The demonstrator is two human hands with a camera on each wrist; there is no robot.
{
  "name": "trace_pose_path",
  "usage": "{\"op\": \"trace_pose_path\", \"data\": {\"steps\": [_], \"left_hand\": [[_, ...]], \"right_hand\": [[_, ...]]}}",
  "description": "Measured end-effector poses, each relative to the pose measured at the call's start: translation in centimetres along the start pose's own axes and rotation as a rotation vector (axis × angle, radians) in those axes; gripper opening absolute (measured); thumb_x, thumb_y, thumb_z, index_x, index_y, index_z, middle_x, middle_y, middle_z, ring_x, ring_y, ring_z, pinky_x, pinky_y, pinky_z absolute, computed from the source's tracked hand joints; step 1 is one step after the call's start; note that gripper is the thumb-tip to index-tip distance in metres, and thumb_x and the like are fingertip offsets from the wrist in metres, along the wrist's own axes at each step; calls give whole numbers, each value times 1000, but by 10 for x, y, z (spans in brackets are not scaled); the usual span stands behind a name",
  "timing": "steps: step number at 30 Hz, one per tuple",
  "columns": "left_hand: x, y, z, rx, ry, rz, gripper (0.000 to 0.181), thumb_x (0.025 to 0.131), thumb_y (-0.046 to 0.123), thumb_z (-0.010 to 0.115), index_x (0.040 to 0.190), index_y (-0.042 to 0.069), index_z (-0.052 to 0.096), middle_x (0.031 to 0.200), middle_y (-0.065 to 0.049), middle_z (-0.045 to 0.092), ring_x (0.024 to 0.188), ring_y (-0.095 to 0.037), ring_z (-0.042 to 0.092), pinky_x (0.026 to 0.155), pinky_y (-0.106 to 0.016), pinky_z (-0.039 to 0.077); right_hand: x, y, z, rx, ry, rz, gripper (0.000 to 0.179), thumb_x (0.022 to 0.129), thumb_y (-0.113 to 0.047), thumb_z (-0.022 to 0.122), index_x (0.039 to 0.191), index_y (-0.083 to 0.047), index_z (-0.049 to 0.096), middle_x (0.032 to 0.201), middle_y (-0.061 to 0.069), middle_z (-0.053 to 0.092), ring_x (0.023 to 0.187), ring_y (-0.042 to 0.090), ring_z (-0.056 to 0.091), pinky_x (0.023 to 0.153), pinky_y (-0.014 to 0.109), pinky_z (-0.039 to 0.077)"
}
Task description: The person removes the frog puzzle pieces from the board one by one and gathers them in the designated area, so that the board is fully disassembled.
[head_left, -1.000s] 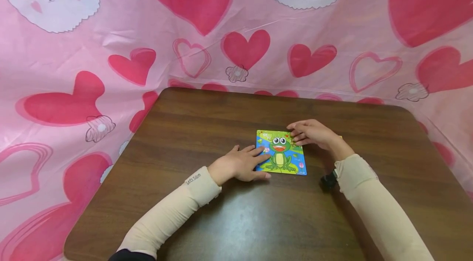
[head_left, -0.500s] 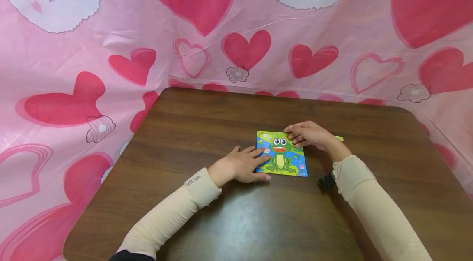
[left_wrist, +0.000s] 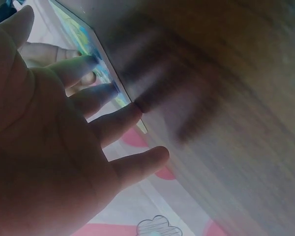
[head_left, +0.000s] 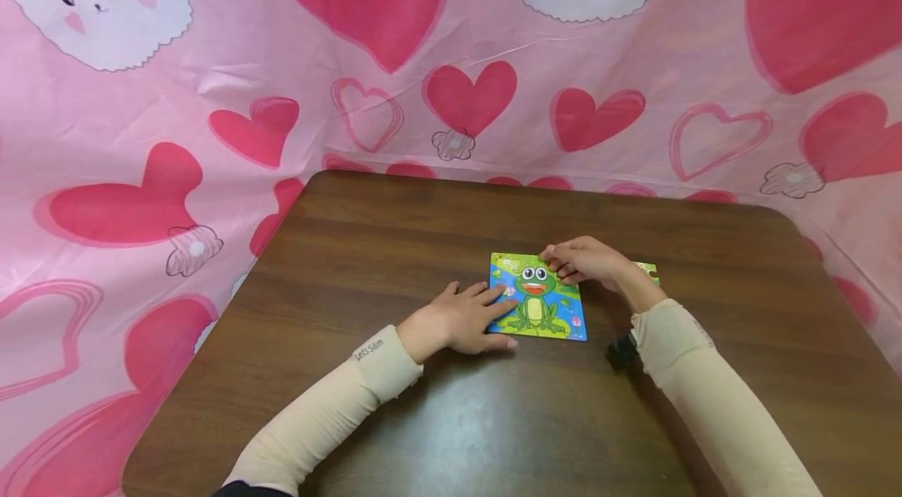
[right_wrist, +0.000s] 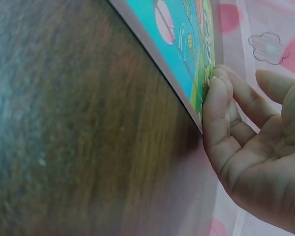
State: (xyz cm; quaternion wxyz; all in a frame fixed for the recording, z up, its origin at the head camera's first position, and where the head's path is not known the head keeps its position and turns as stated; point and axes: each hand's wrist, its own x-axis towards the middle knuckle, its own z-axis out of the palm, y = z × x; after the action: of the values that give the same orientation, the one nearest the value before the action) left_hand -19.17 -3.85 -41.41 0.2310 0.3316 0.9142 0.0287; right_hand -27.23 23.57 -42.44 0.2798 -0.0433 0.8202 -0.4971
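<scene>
A square frog jigsaw puzzle (head_left: 535, 313) in green and blue lies flat on the wooden table (head_left: 395, 246). My left hand (head_left: 467, 317) rests at its left side, fingers spread, some fingertips over the puzzle's edge. Bent fingers of my right hand (head_left: 590, 261) touch the puzzle's upper right part and cover that corner. In the right wrist view, the right fingertips (right_wrist: 217, 83) meet the printed surface near a corner of the board (right_wrist: 174, 44); whether they pinch a loose piece cannot be seen. The left wrist view shows the left palm (left_wrist: 44, 132) and outstretched fingers beside the board's edge.
Just beyond my right wrist, a flat green printed item (head_left: 648, 270) lies partly hidden. A dark wrist device (head_left: 623, 350) sits under the right forearm. Pink heart-print cloth (head_left: 486, 27) hangs along the table's far and left edges.
My right hand has shifted slightly left over the puzzle's top edge, revealing more of the green item behind the wrist. The left hand stays in place on the puzzle.
</scene>
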Motion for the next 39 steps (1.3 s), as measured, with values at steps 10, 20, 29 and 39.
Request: {"op": "trace_pose_path", "data": {"steps": [10, 20, 29, 39], "left_hand": [[1, 1, 0, 6, -5, -10, 77, 95, 76, 39, 161, 41, 21, 172, 9, 11, 159, -23, 15, 124, -61, 17], [0, 2, 1, 1, -13, -36, 77, 95, 76, 38, 161, 40, 21, 172, 9, 13, 159, -22, 16, 124, -59, 20], [2, 5, -6, -14, -31, -30, 77, 96, 75, 39, 161, 38, 23, 172, 7, 14, 159, -25, 15, 124, -58, 23], [3, 5, -2, -23, -13, -31, 77, 95, 75, 41, 161, 39, 23, 171, 7, 15, 159, -25, 16, 123, -59, 22]], "right_hand": [[-2, -6, 5, -126, 42, 2, 44, 108, -34, 47, 130, -2, 68, 104, 11, 64, 87, 19, 61, 78, 28, 58], [3, -8, 7, -180, 41, 31, 42, 107, -38, 51, 127, -8, 72, 96, 9, 65, 82, 19, 61, 76, 30, 59], [6, -15, 6, -204, 22, 40, 43, 106, -40, 51, 112, -4, 76, 91, 5, 62, 78, 18, 58, 72, 29, 57], [-1, -18, 4, -174, 2, 67, 48, 107, -40, 50, 135, -4, 65, 129, 21, 62, 101, 22, 65, 86, 33, 60]]}}
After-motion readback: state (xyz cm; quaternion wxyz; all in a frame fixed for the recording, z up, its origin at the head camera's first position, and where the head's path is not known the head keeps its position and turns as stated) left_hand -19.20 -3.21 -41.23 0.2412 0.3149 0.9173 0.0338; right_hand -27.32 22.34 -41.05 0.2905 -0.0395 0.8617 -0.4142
